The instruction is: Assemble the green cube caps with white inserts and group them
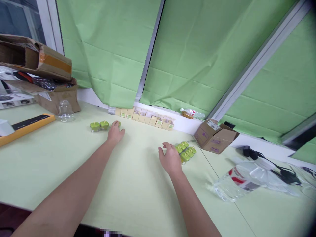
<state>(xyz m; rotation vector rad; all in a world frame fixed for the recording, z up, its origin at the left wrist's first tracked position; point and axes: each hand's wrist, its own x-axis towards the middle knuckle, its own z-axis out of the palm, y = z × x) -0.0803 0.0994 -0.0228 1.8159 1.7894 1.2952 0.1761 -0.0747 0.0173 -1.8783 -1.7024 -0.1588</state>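
Note:
My left hand (115,133) reaches to the back left of the table, its fingers curled down around a small green-topped clear cup (119,124) that they partly cover. Left of it stand two like green-topped cups (99,125), each with a yellowish tip on top. My right hand (172,158) is beside a cluster of several such green-topped cups (185,155), hiding part of it. Thumb and fingers of this hand are apart, and nothing shows between them.
Along the window sill runs a row of small beige boxes (148,118). An open cardboard box (214,135) and a large water bottle (243,181) stand on the right. A clear jar (65,112), stacked cartons (55,64) and a yellow-black bar (29,127) occupy the left.

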